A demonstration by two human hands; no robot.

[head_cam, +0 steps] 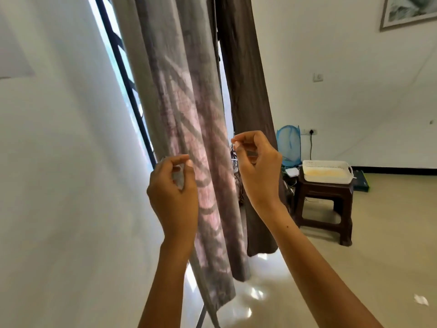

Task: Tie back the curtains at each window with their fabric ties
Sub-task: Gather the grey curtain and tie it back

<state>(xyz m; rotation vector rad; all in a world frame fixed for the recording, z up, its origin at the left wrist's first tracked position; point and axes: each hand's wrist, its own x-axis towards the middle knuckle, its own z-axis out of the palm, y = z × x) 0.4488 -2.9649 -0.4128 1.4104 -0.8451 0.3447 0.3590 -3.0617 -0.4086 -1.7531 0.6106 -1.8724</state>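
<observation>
A grey patterned curtain (189,102) hangs in front of the barred window (123,67), with a darker brown curtain (246,91) just right of it. My left hand (173,195) is raised at the grey curtain's left edge, with its fingers curled round a grey fold of fabric. Thumb and forefinger of my right hand (259,171) pinch together at the same curtain's right edge, at a slightly higher level. Both curtains hang loose to the floor. I see no fabric tie across either curtain.
A white wall (59,162) stands close on the left. To the right, a brown stool (324,202) carries a white basket (327,171), with a blue mesh hamper (289,143) and cables behind it. Glossy tiled floor (378,245) stretches to the right.
</observation>
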